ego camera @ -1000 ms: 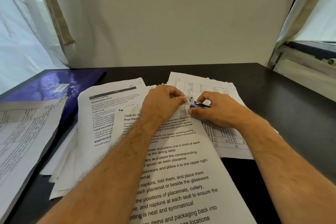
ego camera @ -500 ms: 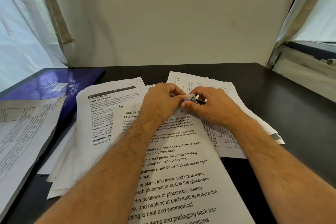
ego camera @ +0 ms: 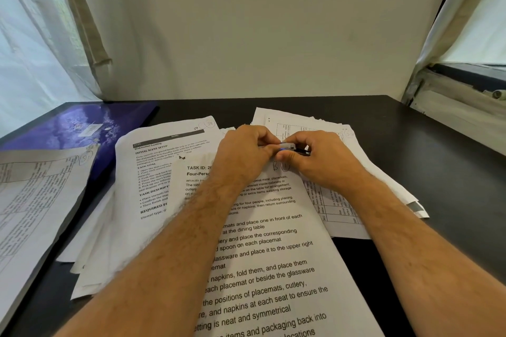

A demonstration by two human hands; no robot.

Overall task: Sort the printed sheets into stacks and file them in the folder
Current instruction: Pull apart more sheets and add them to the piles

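Nearest me lies the top printed sheet, a placemat task page marked by hand at its upper corner. Over that corner my left hand and right hand meet, both pinching a pen; I judge I am capping it after labelling. Left of it a dishwasher sheet tops a loose stack, and a table stack sits to the right. Farther left, the purple folder holds one sheet. Sorting looks partway; most filing remains.
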